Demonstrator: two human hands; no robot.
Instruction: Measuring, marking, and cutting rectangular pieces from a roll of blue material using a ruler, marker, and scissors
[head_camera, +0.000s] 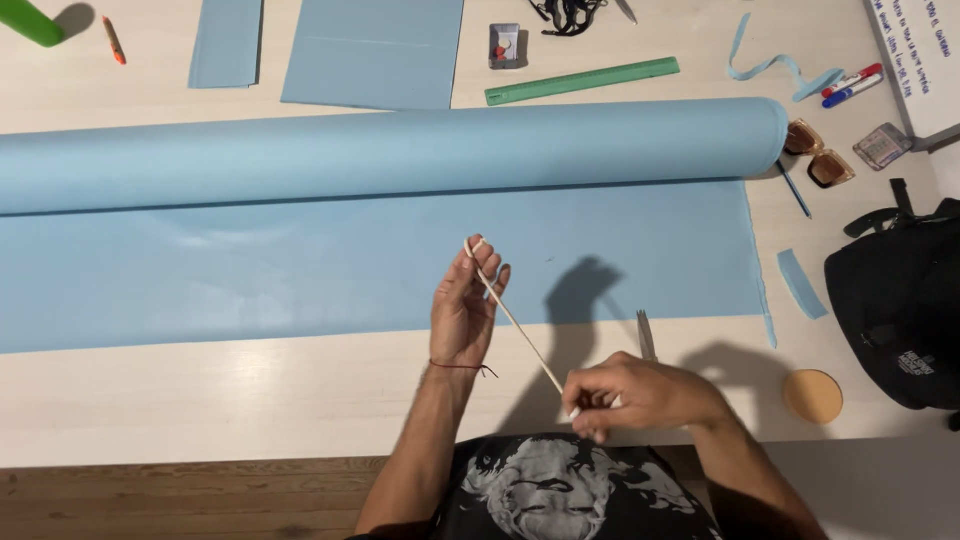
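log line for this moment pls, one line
left hand: raised, cord looped over fingers | right hand: pinches cord's other end, taut | under hands: blue sheet unrolled from roll | table

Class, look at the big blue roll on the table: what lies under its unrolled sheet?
The pale wooden table shows around the unrolled blue sheet beside the roll. The sheet is opaque, so anything beneath it is hidden.

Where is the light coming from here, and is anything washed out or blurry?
Head view: the left hand and right hand cast dark shadows to their right on the blue sheet and table, so light seems to come from the left; faint glare on the sheet; picture is sharp.
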